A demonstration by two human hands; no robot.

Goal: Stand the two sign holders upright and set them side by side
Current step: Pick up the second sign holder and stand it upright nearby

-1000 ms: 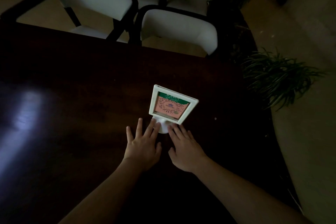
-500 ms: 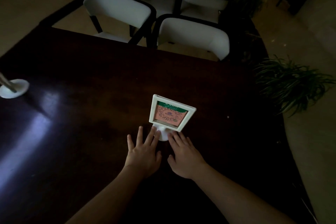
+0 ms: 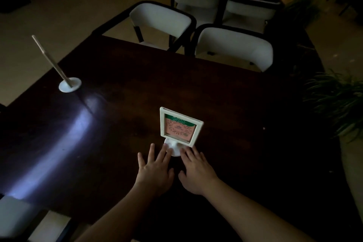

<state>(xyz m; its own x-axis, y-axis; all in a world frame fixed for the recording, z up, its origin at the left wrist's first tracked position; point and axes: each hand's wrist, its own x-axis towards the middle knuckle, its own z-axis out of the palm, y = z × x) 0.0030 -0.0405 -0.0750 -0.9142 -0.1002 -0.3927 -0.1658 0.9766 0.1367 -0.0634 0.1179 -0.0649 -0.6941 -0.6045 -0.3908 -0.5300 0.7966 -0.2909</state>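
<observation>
One sign holder (image 3: 180, 126) mid-table (image 3: 225, 92), second sign holder (image 3: 64, 76) far left, chairs (image 3: 233, 45) behind.

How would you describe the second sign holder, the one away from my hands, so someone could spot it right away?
Start at the dark wooden table and follow it to its far left corner. There stands the far sign holder, upright on a round white base, well apart from the near sign holder. Unlike that one, it is turned edge-on, so it looks like a thin pale stick.
</observation>
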